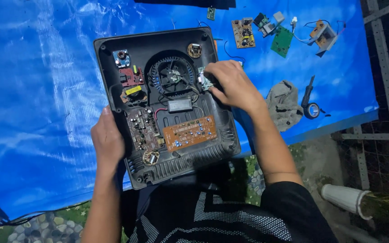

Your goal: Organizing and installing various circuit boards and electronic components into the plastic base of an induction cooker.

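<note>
An opened black appliance housing [212, 114] lies tilted over my lap and a blue tarp [37, 90]. Inside it are a round black fan [173, 76], an orange circuit board [190, 132], a dark board [142, 128] and small red and blue parts at the upper left. My left hand [108, 141] grips the housing's left edge. My right hand [232, 85] rests on the housing's right side, its fingers pinched on a small grey-green component [205, 81] beside the fan.
Loose circuit boards [243, 33], a green board [282, 41] and wired parts [323, 36] lie on the tarp at the top right. A grey rag [284, 104] and a roll of black tape [311, 110] sit to the right. A metal grid [383, 112] runs along the right edge.
</note>
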